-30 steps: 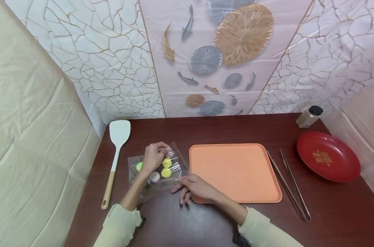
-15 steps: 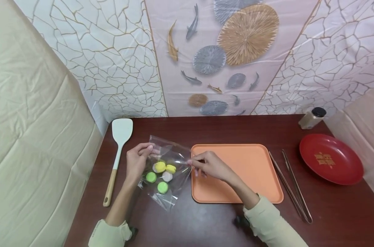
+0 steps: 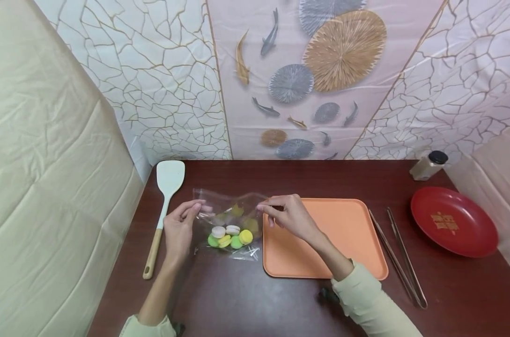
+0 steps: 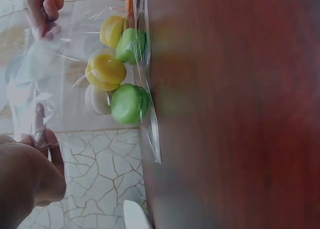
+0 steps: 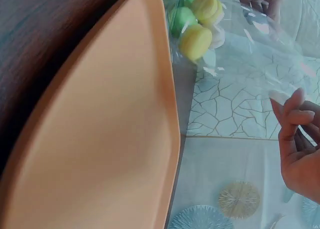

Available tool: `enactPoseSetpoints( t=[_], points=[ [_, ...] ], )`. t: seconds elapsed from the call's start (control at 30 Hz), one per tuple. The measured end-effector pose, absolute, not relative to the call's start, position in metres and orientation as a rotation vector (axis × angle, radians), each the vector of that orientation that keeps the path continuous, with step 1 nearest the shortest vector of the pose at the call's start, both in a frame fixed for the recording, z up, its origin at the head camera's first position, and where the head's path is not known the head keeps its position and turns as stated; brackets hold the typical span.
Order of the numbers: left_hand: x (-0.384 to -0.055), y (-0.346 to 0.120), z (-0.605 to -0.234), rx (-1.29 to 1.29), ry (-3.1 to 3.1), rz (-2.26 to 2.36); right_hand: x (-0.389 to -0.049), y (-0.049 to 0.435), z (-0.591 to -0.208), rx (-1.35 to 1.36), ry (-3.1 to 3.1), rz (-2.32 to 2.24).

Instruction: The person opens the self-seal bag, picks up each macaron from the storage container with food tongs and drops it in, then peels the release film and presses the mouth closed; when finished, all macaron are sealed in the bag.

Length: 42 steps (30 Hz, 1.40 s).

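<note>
A clear plastic bag (image 3: pixel 233 199) stands upright left of the orange tray (image 3: pixel 322 238), its top edge stretched between both hands. My left hand (image 3: pixel 180 231) pinches the bag's upper left corner between thumb and fingers. At the upper right corner, my right hand (image 3: pixel 291 217) does the same, above the tray's left side. Several macarons, among them a yellow macaron (image 3: pixel 246 237), a white macaron (image 3: pixel 218 231) and a green macaron (image 4: pixel 129 103), are gathered at the bottom of the bag. In the right wrist view, the bag's film reaches up to the right hand's fingertips.
A white spatula (image 3: pixel 170 178) with a wooden handle lies at the left. Metal tongs (image 3: pixel 400 262) lie right of the tray, beside a red oval plate (image 3: pixel 453 224). A black-capped jar (image 3: pixel 427 166) stands at the back right, near the patterned wall cloth.
The bag, earlier flat on the table, has been raised upright. Its macarons have slid together at the bottom. My right hand has moved up and right to the bag's corner; the left has shifted left.
</note>
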State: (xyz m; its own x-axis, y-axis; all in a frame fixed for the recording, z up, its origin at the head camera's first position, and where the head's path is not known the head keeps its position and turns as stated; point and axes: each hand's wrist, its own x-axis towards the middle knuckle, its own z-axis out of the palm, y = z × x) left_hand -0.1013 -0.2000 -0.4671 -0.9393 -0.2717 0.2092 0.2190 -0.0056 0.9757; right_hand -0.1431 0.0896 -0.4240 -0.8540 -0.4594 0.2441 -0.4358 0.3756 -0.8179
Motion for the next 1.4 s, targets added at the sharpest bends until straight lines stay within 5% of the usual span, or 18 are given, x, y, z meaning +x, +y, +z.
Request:
enactPoseSetpoints(
  t=[0.53,1.4],
  points=[
    [-0.089,-0.200,-0.457,-0.232,-1.771,-1.937,-0.143,0.094,-0.409,-0.991,2.574,-1.721],
    [-0.090,-0.200,-0.452,-0.280,-1.852,-1.938,-0.149,0.100,-0.406,-1.061,2.686,-1.489]
  ],
)
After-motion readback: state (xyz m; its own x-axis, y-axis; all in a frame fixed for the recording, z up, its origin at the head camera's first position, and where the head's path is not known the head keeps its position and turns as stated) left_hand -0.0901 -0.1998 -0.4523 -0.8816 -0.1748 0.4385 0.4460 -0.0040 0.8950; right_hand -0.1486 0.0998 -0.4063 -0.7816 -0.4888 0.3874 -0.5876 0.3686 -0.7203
